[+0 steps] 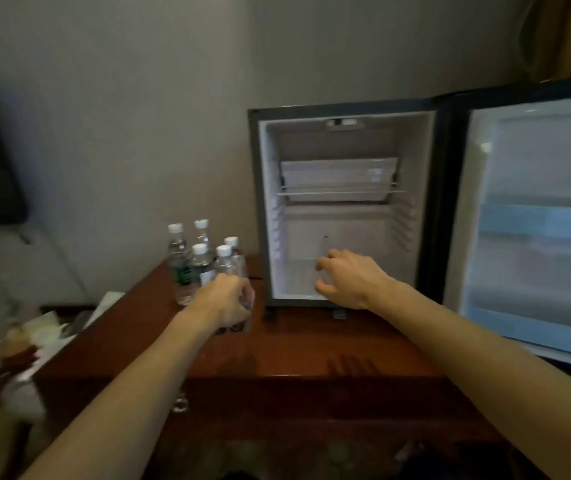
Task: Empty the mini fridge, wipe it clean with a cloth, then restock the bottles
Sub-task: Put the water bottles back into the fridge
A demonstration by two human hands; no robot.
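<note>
Bottles (204, 258) upright, left of open mini fridge (343, 206); left hand (228, 301) grips one bottle; right hand (350, 277) loosely curled, holding nothing, at frame centre.

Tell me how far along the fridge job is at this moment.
Emptying looks done: the mini fridge stands open with no bottles visible inside, and five bottles stand beside it on the wooden cabinet. In hand: the left hand grips a bottle at that cluster, while the right hand hovers, fingers curled, at the fridge's floor. No cloth is visible, so wiping cannot be confirmed; restocking remains.
</note>
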